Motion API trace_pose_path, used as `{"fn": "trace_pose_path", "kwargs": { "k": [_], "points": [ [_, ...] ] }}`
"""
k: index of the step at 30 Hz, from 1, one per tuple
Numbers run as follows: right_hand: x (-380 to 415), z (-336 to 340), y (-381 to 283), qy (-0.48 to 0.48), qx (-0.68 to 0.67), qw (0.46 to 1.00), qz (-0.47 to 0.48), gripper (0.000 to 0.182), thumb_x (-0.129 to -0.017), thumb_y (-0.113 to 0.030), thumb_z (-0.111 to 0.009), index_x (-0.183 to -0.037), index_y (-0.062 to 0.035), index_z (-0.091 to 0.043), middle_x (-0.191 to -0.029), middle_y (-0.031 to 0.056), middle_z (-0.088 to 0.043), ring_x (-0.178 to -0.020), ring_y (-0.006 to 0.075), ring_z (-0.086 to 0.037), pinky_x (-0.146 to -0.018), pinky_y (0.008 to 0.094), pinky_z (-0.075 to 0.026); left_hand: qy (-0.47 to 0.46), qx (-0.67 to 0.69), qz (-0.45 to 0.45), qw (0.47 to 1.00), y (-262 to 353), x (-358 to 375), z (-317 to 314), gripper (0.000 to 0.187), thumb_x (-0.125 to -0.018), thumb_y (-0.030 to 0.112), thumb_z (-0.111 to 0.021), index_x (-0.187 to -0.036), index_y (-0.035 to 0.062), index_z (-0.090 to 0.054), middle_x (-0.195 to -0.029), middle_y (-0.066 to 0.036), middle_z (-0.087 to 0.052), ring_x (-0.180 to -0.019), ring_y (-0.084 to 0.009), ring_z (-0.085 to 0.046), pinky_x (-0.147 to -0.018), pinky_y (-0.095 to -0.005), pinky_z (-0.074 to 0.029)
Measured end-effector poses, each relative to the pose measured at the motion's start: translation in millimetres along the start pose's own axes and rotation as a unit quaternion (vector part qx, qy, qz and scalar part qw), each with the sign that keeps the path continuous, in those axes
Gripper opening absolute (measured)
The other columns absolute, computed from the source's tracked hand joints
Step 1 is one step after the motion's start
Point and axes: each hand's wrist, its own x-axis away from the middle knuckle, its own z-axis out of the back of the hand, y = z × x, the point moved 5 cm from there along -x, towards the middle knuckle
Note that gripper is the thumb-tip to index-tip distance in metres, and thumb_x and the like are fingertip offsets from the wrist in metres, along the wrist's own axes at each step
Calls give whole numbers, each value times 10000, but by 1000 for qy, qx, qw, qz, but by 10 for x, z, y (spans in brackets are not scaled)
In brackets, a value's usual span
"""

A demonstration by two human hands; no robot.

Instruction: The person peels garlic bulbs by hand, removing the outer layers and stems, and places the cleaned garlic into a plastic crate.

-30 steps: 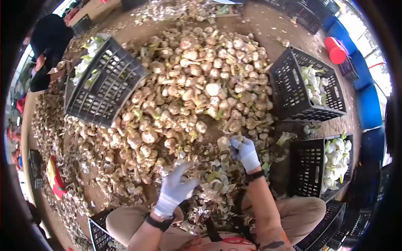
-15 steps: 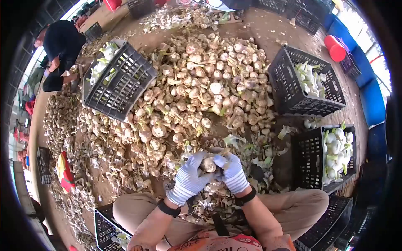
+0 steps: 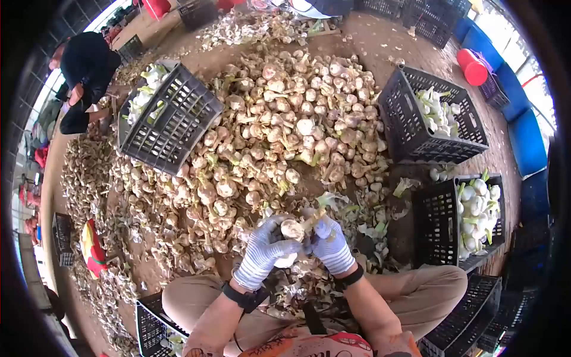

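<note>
1. Two gloved hands meet over the person's lap: the left hand and the right hand hold one garlic bulb between them.
2. Left grip: fingers curled around the bulb's lower side, closed on it. Right grip: fingers pinched on the bulb's stem end, where a pale stalk sticks up and to the right.
3. The bulb sits above a litter of peeled skins that covers the floor between the person's knees.
4. Just beyond the hands lies a big heap of unpeeled garlic, spread across the dirt floor.
5. At left, a black crate lies tipped on the heap, with cleaned white bulbs showing at its far end.
6. At right stand two more black crates: the far crate and the near crate, each holding trimmed white bulbs with green stalks.
7. Another crate sits beside the left knee, partly out of view.
8. At upper left, another person in dark clothes crouches by the tipped crate, well apart from the hands.
9. Blue barrels and a red container stand along the right edge.
</note>
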Motion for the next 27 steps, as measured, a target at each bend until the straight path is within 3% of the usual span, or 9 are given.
{"fn": "trace_pose_path", "kwargs": {
  "k": [3, 5, 6, 10, 12, 14, 22, 26, 27],
  "points": [
    [30, 83, 22, 20, 77, 996, -39, 371, -852, -222, -621, -1134, 14, -572, -784, 27, -622, -590, 92, -566, -534, 218, -457, -10, -21, -4, 1000, 21, 6, -93, 568, -707, 103, -773, -1185, 1, -483, -1002, -91, -613, -916, -159, -607, -793, -298, -513],
    [17, 114, -97, 35, 248, 968, -12, 295, -863, -210, -607, -1060, 9, -601, -728, 13, -611, -576, 80, -559, -502, 216, -445, -5, -376, -204, 904, 195, 43, -183, 579, -716, 110, -764, -1213, 17, -481, -1026, -100, -604, -918, -175, -609, -771, -305, -519],
    [22, 47, -141, 9, 232, 972, 19, 276, -857, -202, -619, -1039, 4, -601, -718, 10, -607, -552, 65, -538, -482, 217, -427, -8, -371, -152, 916, 208, 44, -200, 592, -711, 157, -786, -1199, 22, -481, -1023, -106, -605, -934, -174, -606, -784, -319, -509],
    [21, 55, -201, 30, 182, 983, 9, 338, -835, -259, -657, -1026, 13, -597, -682, 2, -593, -557, 63, -533, -505, 193, -411, 17, -292, -160, 943, 209, 47, -205, 585, -684, 162, -808, -1157, 33, -491, -1007, -116, -616, -892, -178, -620, -777, -319, -513],
    [15, 8, -146, 25, 188, 982, 20, 346, -835, -248, -661, -1048, 14, -593, -732, 11, -608, -597, 67, -552, -528, 195, -431, 50, -390, -239, 888, 273, 88, -240, 577, -655, 172, -828, -1112, 44, -500, -997, -124, -621, -875, -199, -633, -759, -325, -515],
    [45, -101, -142, 14, 130, 991, 9, 381, -828, -205, -678, -1106, 32, -568, -871, 54, -635, -735, 93, -603, -621, 212, -485, 43, -393, -234, 888, 201, 97, -233, 580, -645, 177, -834, -1104, 52, -503, -985, -130, -618, -870, -219, -637, -744, -331, -516],
    [107, -61, -143, 29, 133, 990, -27, 413, -790, -132, -661, -1145, 52, -554, -924, 69, -639, -797, 122, -603, -705, 243, -493, 8, -527, -340, 779, 214, 143, -257, 547, -614, 80, -788, -1087, 61, -512, -1029, -162, -567, -852, -345, -620, -697, -363, -525],
    [107, -40, -120, 45, 112, 992, -40, 413, -768, -62, -635, -1159, 42, -550, -915, 75, -643, -785, 130, -609, -696, 242, -495, 13, -543, -336, 769, 144, 141, -227, 545, -659, 130, -743, -1138, 77, -489, -1106, -152, -551, -844, -315, -634, -704, -367, -529],
    [109, -46, -139, 44, 112, 992, -39, 413, -768, -62, -635, -1159, 42, -550, -915, 75, -643, -785, 130, -609, -696, 242, -495, 8, -371, -254, 893, 87, 104, -192, 537, -670, 137, -745, -1134, 63, -486, -1085, -130, -555, -851, -263, -628, -704, -343, -527]
  ]
}}
